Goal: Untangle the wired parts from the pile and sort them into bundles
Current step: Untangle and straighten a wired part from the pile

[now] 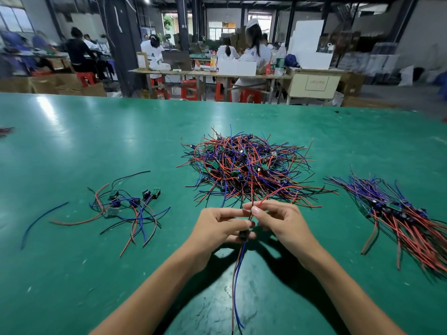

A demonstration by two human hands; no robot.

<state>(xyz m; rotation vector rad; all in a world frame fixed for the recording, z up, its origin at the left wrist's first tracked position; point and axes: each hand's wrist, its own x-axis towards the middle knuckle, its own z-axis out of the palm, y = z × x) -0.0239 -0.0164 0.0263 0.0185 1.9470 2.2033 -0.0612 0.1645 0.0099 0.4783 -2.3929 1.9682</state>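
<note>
On the green worktop (pixel 72 146), a loose group of small green boards with red, blue and black wires (pixel 125 204) lies left. At centre, the left hand (pixel 217 228) and right hand (pixel 278 221) each pinch one wired part (pixel 243 234), its leads hanging towards the near edge, just short of the tangled pile (pixel 244 165). It seems freed; next it likely joins the aligned bundle (pixel 399 213) at right, across bare worktop.

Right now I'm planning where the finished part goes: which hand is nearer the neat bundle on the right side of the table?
Right. The right hand is on the bundle's side, though apart from it; the left hand lies farther away, beyond the right. Both pinch one wired part.
</note>
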